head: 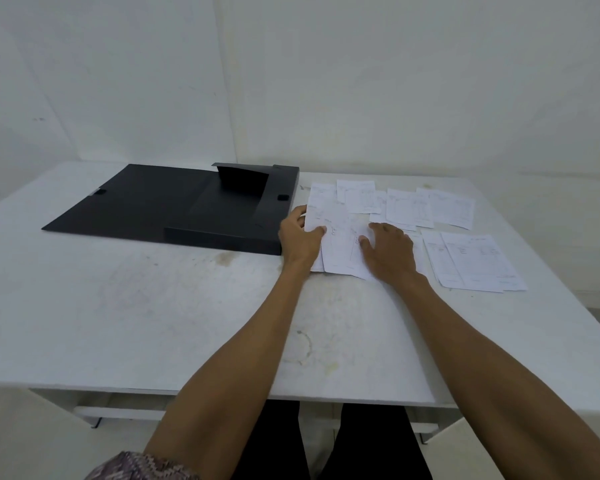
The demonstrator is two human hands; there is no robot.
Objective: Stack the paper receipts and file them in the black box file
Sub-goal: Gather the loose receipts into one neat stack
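Observation:
A black box file (222, 216) lies open on the white table, its lid (132, 199) flat to the left and an inner flap standing up at the back. Several white paper receipts are spread to its right. A small overlapping stack of receipts (342, 247) lies between my hands. My left hand (300, 237) grips the stack's left edge, thumb on top. My right hand (388, 251) rests flat on the stack's right side, fingers spread. More receipts (409, 206) lie behind, and a larger pair (475, 261) lies to the right.
The white table (136, 306) has stains and stands against white walls. Its front edge runs just above my knees, and its right edge falls away past the larger receipts. Pale chair corners show at the bottom left and right.

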